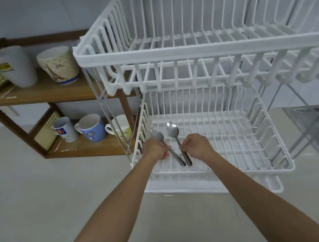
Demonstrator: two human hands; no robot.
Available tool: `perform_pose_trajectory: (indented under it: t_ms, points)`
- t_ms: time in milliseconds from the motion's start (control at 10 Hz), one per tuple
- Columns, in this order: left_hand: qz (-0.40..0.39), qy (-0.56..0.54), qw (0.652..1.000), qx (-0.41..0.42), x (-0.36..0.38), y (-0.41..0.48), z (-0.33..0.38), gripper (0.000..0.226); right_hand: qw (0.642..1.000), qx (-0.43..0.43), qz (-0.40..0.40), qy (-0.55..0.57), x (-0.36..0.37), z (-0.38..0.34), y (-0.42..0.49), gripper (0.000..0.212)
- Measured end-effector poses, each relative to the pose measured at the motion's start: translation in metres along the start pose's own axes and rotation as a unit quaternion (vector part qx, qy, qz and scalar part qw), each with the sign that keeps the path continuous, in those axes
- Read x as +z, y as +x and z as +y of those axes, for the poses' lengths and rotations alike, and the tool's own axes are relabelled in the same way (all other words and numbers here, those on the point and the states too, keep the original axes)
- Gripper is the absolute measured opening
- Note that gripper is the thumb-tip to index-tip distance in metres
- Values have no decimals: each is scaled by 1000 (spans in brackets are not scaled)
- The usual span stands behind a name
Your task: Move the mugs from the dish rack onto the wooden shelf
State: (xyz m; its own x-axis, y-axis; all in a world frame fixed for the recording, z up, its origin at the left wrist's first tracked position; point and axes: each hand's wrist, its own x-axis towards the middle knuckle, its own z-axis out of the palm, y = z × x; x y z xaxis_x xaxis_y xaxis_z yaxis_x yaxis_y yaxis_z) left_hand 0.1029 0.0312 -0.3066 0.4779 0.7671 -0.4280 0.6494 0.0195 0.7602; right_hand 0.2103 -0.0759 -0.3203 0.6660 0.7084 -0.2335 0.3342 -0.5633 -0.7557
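Left hand (155, 149) is pinching one spoon (165, 146) mid-handle, right hand (196, 146) is pinching a second spoon (176, 139), both bowl-up over the lower tier of the dish rack (240, 159), likely so they lift clear of the wires. No mugs are showing in either tier. Five mugs are sitting on the wooden shelf (49, 92) beside the rack: white mug (16, 66), patterned mug (59, 65), blue mug (92, 127) among them, so the mug moving looks finished.

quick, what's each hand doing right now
Left hand: closed, holding the left spoon by its handle.
Right hand: closed, holding the right spoon by its handle.
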Motion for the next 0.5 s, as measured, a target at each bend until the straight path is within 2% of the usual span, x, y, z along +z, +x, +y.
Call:
perform_pose_trajectory:
  t_ms: [100, 300, 500]
  points:
    - [14, 35, 999, 11, 3, -2, 1, 23, 1000, -4, 3, -6, 0, 0, 0, 9]
    - [31, 83, 994, 67, 0, -11, 3, 22, 1000, 8, 10, 4, -6, -9, -8, 27]
    - [8, 143, 977, 156, -16, -31, 2, 27, 999, 19, 32, -15, -8, -28, -28, 18]
